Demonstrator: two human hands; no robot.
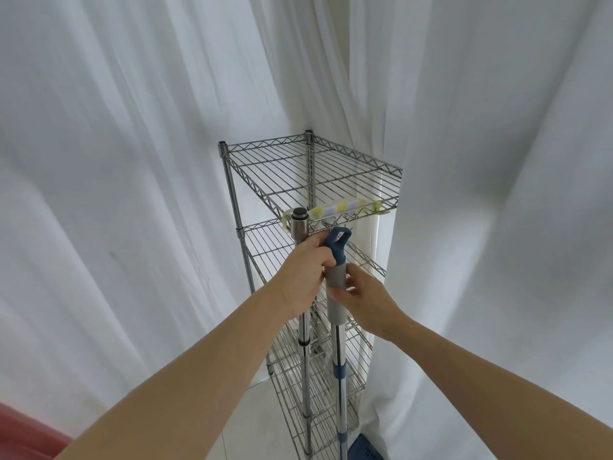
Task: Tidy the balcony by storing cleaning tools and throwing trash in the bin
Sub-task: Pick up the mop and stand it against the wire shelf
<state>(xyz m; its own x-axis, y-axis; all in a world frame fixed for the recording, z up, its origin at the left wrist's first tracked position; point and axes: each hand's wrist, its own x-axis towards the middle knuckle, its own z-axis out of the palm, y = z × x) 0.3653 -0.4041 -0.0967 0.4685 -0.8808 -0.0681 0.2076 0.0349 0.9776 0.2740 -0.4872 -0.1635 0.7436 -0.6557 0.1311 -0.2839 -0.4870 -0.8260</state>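
A mop with a metal pole, grey grip and blue loop end stands upright against the front of a chrome wire rack. My left hand grips the blue top of the handle, just beside the rack's near corner post. My right hand holds the grey grip just below it, thumb across the front. The blue loop sits just under the top shelf's front edge. A yellow and white striped roller-like tool lies along that front edge. The mop's lower end is out of view.
White curtains hang close on the left, behind and right of the rack. Several wire shelves stack below the top one. A blue perforated object sits at the rack's foot on pale floor tiles. Something red shows bottom left.
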